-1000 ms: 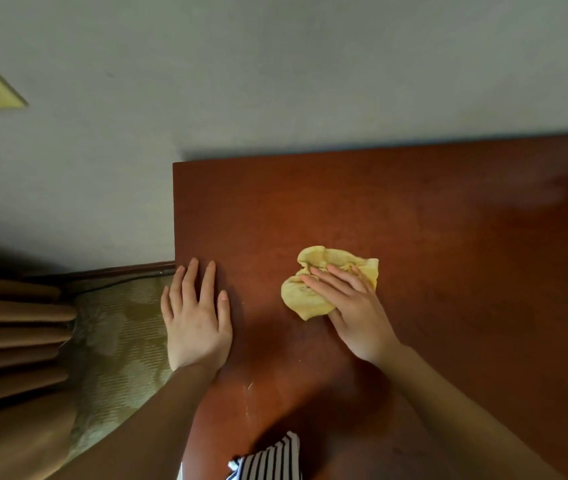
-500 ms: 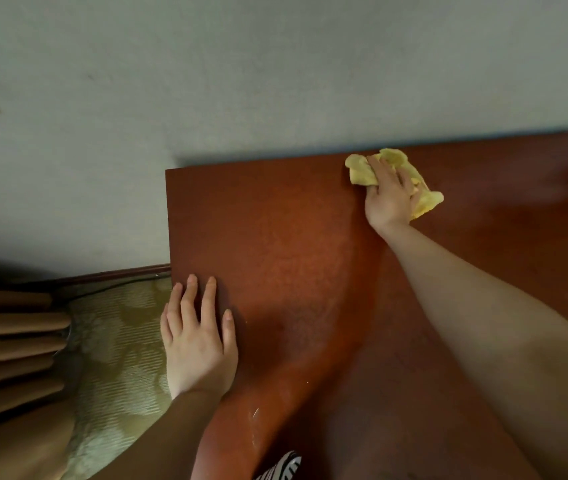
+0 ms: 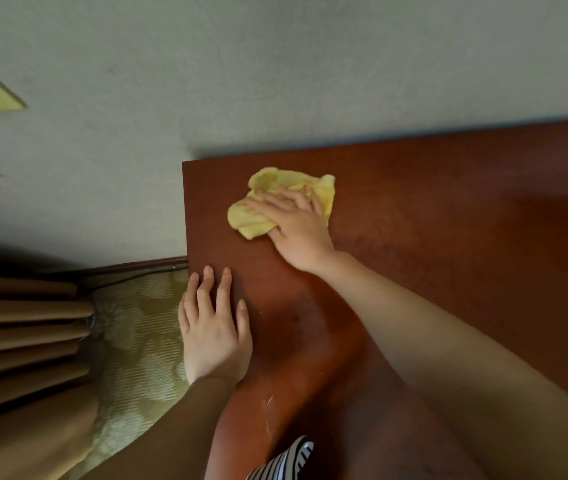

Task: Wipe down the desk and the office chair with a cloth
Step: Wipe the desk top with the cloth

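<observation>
The reddish-brown wooden desk [image 3: 449, 237] fills the right half of the view, with its left edge and far corner against the wall. A crumpled yellow cloth [image 3: 262, 216] lies near the desk's far left corner. My right hand [image 3: 296, 226] presses flat on the cloth with straight, spread fingers. My left hand [image 3: 213, 327] rests flat and open on the desk's left edge, nearer to me. The office chair is out of view.
A grey wall [image 3: 275, 64] runs behind the desk. To the left, below the desk edge, are patterned green carpet [image 3: 137, 341], brown curtain folds [image 3: 23, 323] and a dark baseboard [image 3: 130, 268]. Striped fabric [image 3: 286, 459] shows at the bottom edge.
My right hand swept the cloth from the desk's middle to the far edge, then back left and nearer, toward the far left corner. My left hand stayed on the desk's left edge.
</observation>
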Demonstrator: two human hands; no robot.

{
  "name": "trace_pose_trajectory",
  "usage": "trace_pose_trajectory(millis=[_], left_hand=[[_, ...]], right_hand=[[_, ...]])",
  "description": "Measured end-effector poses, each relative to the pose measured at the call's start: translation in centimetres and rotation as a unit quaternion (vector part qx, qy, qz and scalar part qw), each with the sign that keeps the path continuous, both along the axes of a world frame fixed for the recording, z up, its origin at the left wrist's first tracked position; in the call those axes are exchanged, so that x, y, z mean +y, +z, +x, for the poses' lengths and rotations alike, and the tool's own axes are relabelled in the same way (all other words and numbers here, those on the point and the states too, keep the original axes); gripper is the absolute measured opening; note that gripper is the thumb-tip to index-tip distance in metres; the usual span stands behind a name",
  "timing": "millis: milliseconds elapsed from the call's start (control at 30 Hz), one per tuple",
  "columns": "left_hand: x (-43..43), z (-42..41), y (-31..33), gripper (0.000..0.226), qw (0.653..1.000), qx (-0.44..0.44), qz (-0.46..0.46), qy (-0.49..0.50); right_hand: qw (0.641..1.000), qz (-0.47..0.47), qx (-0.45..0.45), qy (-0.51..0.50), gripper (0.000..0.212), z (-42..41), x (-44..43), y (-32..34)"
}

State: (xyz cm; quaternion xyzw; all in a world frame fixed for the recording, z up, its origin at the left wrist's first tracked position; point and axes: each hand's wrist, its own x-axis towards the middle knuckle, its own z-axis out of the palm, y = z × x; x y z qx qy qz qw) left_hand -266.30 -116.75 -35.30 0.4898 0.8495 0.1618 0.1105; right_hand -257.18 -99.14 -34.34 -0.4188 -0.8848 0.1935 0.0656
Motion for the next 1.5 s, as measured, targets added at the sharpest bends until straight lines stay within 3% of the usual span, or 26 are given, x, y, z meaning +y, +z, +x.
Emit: trace_pose_trajectory(millis=[167,500,733,900,1033,1200,1367,1500], left_hand=[[-0.3,-0.2,0.0,0.058,1.000,-0.005,0.007,-0.003],[-0.6,-0.5,0.2,0.056,1.000,-0.023,0.001,-0.011],[-0.8,0.4,-0.2,0.055,0.999,-0.035,0.010,-0.010],[-0.7,0.3,-0.3,0.057,0.999,-0.035,0.019,-0.004],[-0.4,0.5,-0.1,0.058,0.999,-0.029,0.017,-0.008],[-0.4,0.4,0.0,0.057,1.000,-0.016,0.010,-0.015],[-0.2,0.4,0.3,0.054,1.000,-0.007,0.014,-0.014],[-0.3,0.2,0.4,0.054,1.000,0.002,0.005,-0.019]], right_hand=[[0.998,-0.025,0.030,0.045,0.057,2.9,-6.7,0.5],[0.999,-0.031,0.038,-0.007,0.062,13.2,-12.0,-0.2],[0.979,-0.014,0.031,-0.202,0.056,17.9,-4.6,0.5],[0.940,-0.002,0.009,-0.340,0.049,14.2,-0.1,0.4],[0.926,-0.010,-0.005,-0.377,0.045,10.2,3.0,0.4],[0.953,-0.017,-0.024,-0.303,0.045,3.8,5.1,0.3],[0.991,-0.006,-0.021,-0.132,0.048,-2.5,4.2,-0.1],[1.000,-0.009,-0.021,-0.009,0.046,-6.6,2.6,-0.2]])
